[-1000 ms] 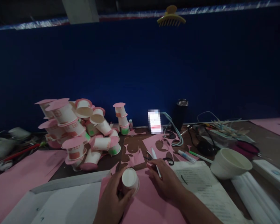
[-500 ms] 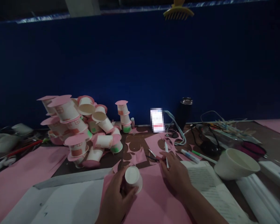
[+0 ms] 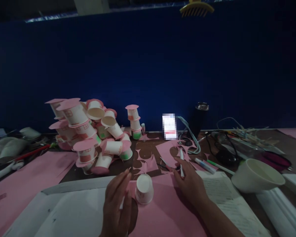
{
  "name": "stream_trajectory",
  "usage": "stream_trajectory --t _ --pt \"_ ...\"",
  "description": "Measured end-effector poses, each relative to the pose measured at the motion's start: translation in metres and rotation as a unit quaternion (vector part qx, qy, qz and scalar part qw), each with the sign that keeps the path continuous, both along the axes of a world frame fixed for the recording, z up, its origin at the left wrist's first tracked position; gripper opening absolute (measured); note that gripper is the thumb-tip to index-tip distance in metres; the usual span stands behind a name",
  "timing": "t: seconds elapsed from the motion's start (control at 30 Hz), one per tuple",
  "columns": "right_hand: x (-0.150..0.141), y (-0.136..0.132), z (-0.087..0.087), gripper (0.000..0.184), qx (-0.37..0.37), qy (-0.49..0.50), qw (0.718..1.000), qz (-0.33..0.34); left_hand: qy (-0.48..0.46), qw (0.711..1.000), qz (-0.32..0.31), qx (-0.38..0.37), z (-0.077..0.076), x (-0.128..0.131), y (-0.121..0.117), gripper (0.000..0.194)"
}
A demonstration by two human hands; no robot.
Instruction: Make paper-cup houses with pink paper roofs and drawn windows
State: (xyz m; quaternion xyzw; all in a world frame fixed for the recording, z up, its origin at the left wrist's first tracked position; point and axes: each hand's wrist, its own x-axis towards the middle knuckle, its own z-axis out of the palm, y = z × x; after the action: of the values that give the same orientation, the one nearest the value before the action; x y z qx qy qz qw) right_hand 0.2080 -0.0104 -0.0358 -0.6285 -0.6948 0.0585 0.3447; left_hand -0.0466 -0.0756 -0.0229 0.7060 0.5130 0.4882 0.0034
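Note:
A white paper cup stands upside down on a pink paper sheet. Just left of it, apart from the cup, my left hand has its fingers stretched out. A small white patch shows between the thumb and fingers; I cannot tell what it is. A dark round cut-out in the pink sheet lies beside that hand. My right hand rests at the sheet's far right edge with a white pen upright between its fingers. Its fingertips touch or nearly touch scissors with a reddish handle.
Stacked and toppled decorated paper cups crowd the left, with a small cup tower beside them. Pink scraps, a lit phone, cables and a dark bottle lie behind. To the right are a marker, printed paper and a large cup.
My left hand has let go of the white paper cup and moved left, its fingers straightened. The cup stays on the pink sheet. The view has shifted slightly; my right hand keeps the pen.

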Motion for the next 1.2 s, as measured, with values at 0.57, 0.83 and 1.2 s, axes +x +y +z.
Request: stream_trajectory --t 0.57,0.83,1.2 --pt "-0.001 -0.003 -0.001 0.035 -0.021 0.029 0.999 0.015 0.141 0.982 -0.124 -0.013 -0.015 -0.001 0.008 0.044" --pt "-0.006 -0.01 0.005 0.043 -0.017 0.098 0.992 0.076 0.156 0.981 -0.113 -0.007 -0.012 -0.001 0.009 0.038" --pt "-0.002 -0.039 0.034 0.018 -0.089 0.229 0.922 0.299 0.129 0.986 -0.105 -0.016 -0.002 0.003 0.005 0.038"
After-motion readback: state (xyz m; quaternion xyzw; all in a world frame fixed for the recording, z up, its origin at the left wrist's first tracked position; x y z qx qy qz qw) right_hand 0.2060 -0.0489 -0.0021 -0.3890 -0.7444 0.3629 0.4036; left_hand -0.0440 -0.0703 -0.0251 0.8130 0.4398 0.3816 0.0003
